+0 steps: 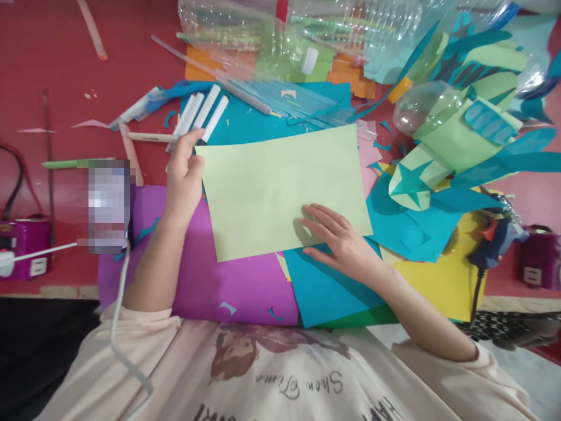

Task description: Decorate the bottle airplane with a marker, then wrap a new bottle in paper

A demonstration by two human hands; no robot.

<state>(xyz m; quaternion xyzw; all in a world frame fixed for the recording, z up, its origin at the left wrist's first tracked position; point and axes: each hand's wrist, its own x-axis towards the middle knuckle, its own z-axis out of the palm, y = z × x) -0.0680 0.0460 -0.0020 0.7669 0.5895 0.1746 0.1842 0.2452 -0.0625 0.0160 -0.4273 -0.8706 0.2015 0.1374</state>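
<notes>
A pale green sheet of paper [280,181] lies in front of me on top of other coloured sheets. My left hand [186,172] is at its upper left corner, fingers curled and thumb at the paper's edge. A slim whitish pen-like stick [151,138] pokes out leftward from between those fingers; its other end is hidden by the hand. My right hand [339,237] rests with spread fingers on the lower right part of the sheet, holding nothing. Just beyond my left hand lie several white rolled tubes [204,114].
Clear plastic bottles [280,35] lie at the back. A green and blue paper-and-bottle craft [464,134] stands at right, near a blue glue gun [497,231]. A blurred-out device [107,204] with a white cable is at left. Purple paper [236,286] and yellow paper [438,286] lie nearer me.
</notes>
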